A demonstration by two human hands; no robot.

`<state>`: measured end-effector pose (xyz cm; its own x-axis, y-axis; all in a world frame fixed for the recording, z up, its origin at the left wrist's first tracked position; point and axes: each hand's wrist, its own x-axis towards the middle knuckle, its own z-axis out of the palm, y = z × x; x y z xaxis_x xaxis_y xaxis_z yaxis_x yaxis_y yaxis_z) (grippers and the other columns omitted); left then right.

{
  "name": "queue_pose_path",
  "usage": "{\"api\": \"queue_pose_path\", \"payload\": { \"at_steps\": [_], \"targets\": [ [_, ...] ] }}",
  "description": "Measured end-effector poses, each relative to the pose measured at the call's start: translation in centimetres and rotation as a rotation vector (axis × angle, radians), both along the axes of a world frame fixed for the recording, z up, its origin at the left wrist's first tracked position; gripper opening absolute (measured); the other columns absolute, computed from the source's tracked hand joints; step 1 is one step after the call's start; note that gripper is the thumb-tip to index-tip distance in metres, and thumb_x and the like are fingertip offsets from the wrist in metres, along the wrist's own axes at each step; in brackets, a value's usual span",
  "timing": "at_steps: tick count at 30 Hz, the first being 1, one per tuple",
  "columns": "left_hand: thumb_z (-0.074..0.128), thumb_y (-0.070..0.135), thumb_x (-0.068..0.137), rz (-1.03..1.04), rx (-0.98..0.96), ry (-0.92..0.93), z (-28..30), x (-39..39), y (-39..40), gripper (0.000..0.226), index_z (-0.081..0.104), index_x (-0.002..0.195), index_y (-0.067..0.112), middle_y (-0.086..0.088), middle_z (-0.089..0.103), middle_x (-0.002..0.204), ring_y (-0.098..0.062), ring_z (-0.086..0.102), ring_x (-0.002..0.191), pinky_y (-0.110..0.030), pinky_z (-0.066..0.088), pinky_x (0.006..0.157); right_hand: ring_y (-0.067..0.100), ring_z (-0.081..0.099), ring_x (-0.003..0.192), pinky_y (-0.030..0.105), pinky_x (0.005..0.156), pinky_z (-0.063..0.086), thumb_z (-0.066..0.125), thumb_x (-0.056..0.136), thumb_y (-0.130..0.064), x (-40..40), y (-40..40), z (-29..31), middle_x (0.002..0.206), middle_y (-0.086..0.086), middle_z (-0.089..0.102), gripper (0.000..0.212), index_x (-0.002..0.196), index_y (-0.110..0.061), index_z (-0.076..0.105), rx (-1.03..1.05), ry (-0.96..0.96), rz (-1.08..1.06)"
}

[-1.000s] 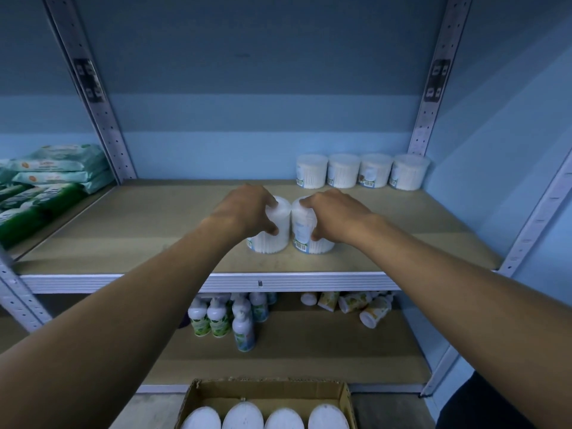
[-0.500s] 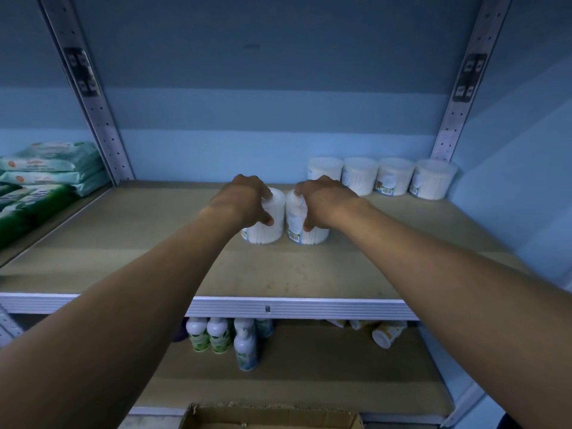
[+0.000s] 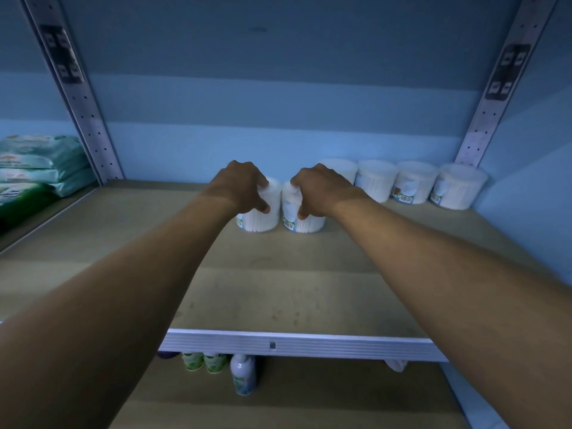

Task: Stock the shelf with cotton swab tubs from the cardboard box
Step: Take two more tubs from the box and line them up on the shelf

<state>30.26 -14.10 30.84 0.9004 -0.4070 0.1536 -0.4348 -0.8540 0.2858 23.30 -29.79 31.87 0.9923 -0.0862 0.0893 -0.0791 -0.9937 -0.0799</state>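
Observation:
Two white cotton swab tubs stand side by side on the wooden shelf [image 3: 278, 292], close to the back wall. My left hand [image 3: 240, 187] grips the left tub [image 3: 261, 219] from above. My right hand [image 3: 320, 188] grips the right tub [image 3: 305, 222] the same way. A row of several more tubs [image 3: 414, 184] lines the back wall to the right, the nearest one partly hidden behind my right hand. The cardboard box is out of view.
Stacked wipe packs [image 3: 40, 162] lie on the neighbouring shelf at the left, beyond a metal upright [image 3: 83, 109]. Another upright [image 3: 492, 97] stands at the back right. Below the shelf's white front rail [image 3: 294, 345], bottles [image 3: 243, 374] stand on the lower shelf.
Both hands have pushed the two tubs further back along the shelf towards the wall. The view has moved closer and the box has dropped out of sight.

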Motion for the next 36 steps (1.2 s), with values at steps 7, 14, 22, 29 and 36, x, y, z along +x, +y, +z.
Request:
{"api": "queue_pose_path", "payload": {
  "at_steps": [7, 14, 22, 29, 36],
  "targets": [
    [0.088, 0.035, 0.069, 0.002, -0.009, -0.007, 0.0, 3.3, -0.8, 0.066, 0.065, 0.128, 0.023, -0.002, 0.063, 0.13, -0.023, 0.059, 0.116, -0.034, 0.048, 0.095, 0.031, 0.062, 0.108, 0.037, 0.082, 0.053, 0.083, 0.074, -0.017, 3.0, -0.8, -0.6, 0.122, 0.012, 0.063, 0.056, 0.126, -0.01, 0.063, 0.004, -0.046, 0.002],
    [0.089, 0.034, 0.068, 0.0, -0.004, -0.016, 0.2, 5.7, -1.6, 0.062, 0.067, 0.125, 0.021, -0.001, 0.065, 0.126, -0.022, 0.058, 0.116, -0.032, 0.047, 0.092, 0.03, 0.057, 0.116, 0.036, 0.087, 0.049, 0.085, 0.078, -0.023, 5.4, -1.7, -0.6, 0.128, 0.011, 0.06, 0.059, 0.13, -0.012, 0.061, -0.026, -0.046, -0.007],
    [0.085, 0.038, 0.073, -0.02, 0.042, -0.069, 0.2, 7.6, -2.3, 0.059, 0.065, 0.127, 0.023, -0.001, 0.059, 0.13, -0.023, 0.049, 0.123, -0.032, 0.044, 0.093, 0.029, 0.054, 0.122, 0.038, 0.092, 0.05, 0.087, 0.073, -0.033, 7.9, -1.9, -0.6, 0.135, 0.007, 0.056, 0.071, 0.137, -0.02, 0.057, -0.077, -0.027, -0.049],
    [0.08, 0.038, 0.08, -0.048, 0.073, -0.109, -0.1, 8.9, -2.8, 0.059, 0.061, 0.133, 0.022, -0.001, 0.054, 0.137, -0.024, 0.042, 0.129, -0.035, 0.041, 0.101, 0.03, 0.051, 0.127, 0.039, 0.096, 0.049, 0.085, 0.076, -0.035, 9.1, -2.2, -0.3, 0.141, 0.008, 0.051, 0.075, 0.142, -0.018, 0.051, -0.125, -0.002, -0.056],
    [0.078, 0.038, 0.081, -0.038, 0.037, -0.116, -0.6, 10.2, -3.2, 0.059, 0.059, 0.135, 0.024, 0.002, 0.05, 0.14, -0.021, 0.038, 0.133, -0.034, 0.039, 0.103, 0.031, 0.05, 0.127, 0.039, 0.098, 0.048, 0.083, 0.079, -0.035, 9.9, -2.3, -0.1, 0.142, 0.011, 0.047, 0.076, 0.144, -0.017, 0.047, -0.128, 0.023, -0.082]
  ]
}}
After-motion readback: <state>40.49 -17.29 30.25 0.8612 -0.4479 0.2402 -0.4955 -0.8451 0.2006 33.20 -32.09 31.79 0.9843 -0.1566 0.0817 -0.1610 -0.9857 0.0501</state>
